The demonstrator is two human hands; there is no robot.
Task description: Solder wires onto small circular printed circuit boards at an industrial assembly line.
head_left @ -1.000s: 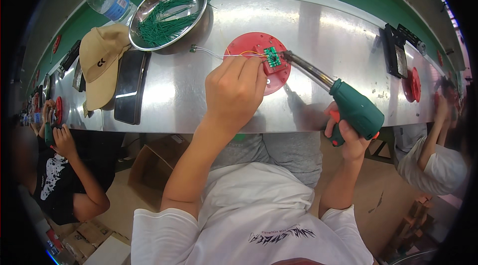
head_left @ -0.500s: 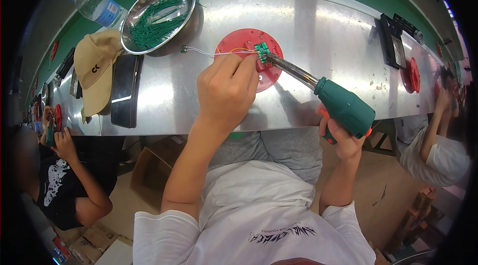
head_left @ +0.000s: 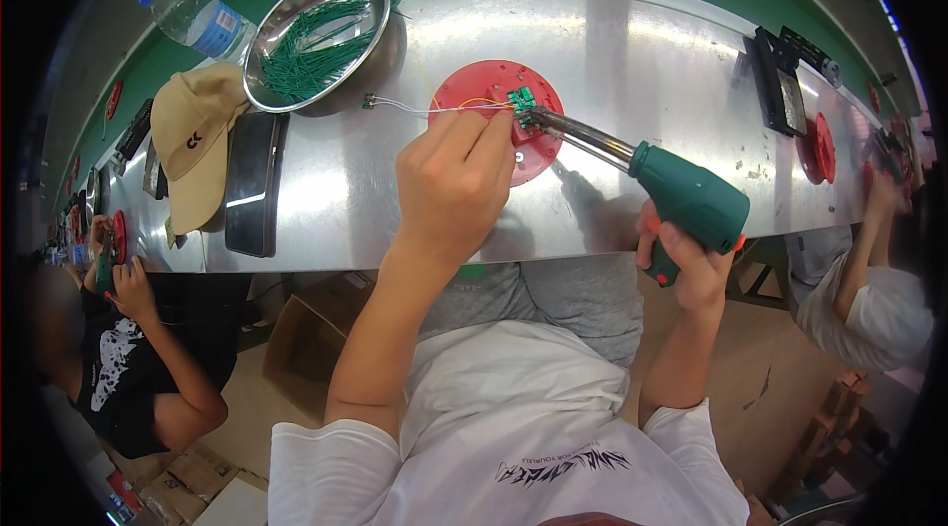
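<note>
On a round red fixture (head_left: 456, 91) lies a small green circuit board (head_left: 522, 98) with thin white and yellow-orange wires (head_left: 400, 107) running off to the left. A smaller board (head_left: 369, 101) hangs on the wires' far end. My left hand (head_left: 456, 175) is closed in a pinch at the board's left edge; its fingertips hide whatever they hold. My right hand (head_left: 691, 264) grips the handle of a green soldering gun (head_left: 691, 192) with orange parts. The gun's metal tip reaches the board, right beside my left fingertips.
A steel bowl (head_left: 393, 57) of cut green wires (head_left: 318, 54) stands at the back left, near a water bottle (head_left: 202, 20), tan cap (head_left: 197, 146) and dark phone (head_left: 255, 185). Black devices (head_left: 778, 81) and a red disc (head_left: 824, 148) sit right. Other people work at both sides.
The whole view has shifted slightly. Both hands stay at the board, with the soldering gun's tip still against it. The hand of the person at right has moved.
</note>
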